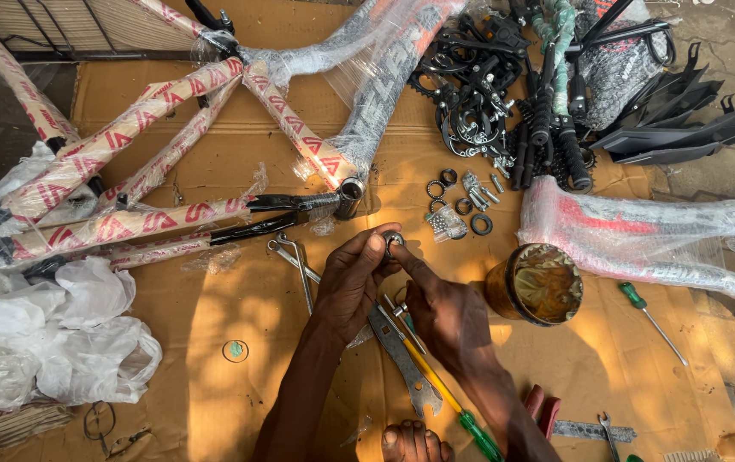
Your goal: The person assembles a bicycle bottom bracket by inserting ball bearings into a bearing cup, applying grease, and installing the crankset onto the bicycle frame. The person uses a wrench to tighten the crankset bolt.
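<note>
Head view shows the left hand (346, 287) and right hand (440, 308) both pinching 1 small metal bearing ring (394, 240) above cardboard (213, 342), beside an open grease tin (537, 284).

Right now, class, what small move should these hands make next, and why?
Probably dip the ring into the open grease tin. Both hands, left and right, pinch the ring above the cardboard, and the tin sits just beside the right hand.
</note>
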Demonstrator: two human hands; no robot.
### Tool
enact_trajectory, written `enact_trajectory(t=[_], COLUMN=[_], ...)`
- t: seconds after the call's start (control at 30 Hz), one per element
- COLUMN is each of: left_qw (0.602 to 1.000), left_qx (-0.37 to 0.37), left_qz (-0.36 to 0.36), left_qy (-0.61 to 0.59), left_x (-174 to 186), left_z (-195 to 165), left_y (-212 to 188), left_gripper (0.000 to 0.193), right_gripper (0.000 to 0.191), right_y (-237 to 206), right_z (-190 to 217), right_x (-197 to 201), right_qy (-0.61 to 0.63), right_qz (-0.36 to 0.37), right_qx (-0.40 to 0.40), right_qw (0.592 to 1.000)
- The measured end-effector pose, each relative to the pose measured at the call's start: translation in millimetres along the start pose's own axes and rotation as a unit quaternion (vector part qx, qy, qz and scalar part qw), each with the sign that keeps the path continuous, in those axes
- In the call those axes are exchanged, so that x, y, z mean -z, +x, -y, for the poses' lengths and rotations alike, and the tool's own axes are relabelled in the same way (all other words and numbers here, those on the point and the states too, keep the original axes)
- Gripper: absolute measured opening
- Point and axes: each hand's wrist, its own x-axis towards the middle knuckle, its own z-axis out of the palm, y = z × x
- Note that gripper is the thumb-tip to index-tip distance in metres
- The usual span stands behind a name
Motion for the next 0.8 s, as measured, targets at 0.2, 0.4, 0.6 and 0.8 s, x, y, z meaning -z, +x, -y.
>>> enact_trajectory(t=[0.2, 0.4, 0.6, 0.8], left_qw=[1.0, 0.999, 0.975, 0.968], left_qx=[-0.011, 0.026, 0.119, 0.106], left_qz=[-0.019, -0.037, -0.151, -0.121], left_qy=[-0.019, -0.026, 0.111, 0.192], left_x=[0, -1, -6, -8], left_z=[0, -8, -16, -21], left_y=[-2, -3, 3, 3], left_gripper=[0.045, 0.046, 0.059, 0.06], right_gripper=[0.059, 0.064, 0.049, 0.058], right_y=[-9, -3, 6, 3], right_z=[1, -2, -9, -9], right_x=[-3, 4, 17, 10], right_qy=[0.528, 0.446, 0.164, -0.034], right_qz=[0.096, 0.055, 0.047, -0.025], right_qx=[-0.078, -0.034, 0.008, 0.2], right_qw=[0.84, 0.893, 0.985, 0.979])
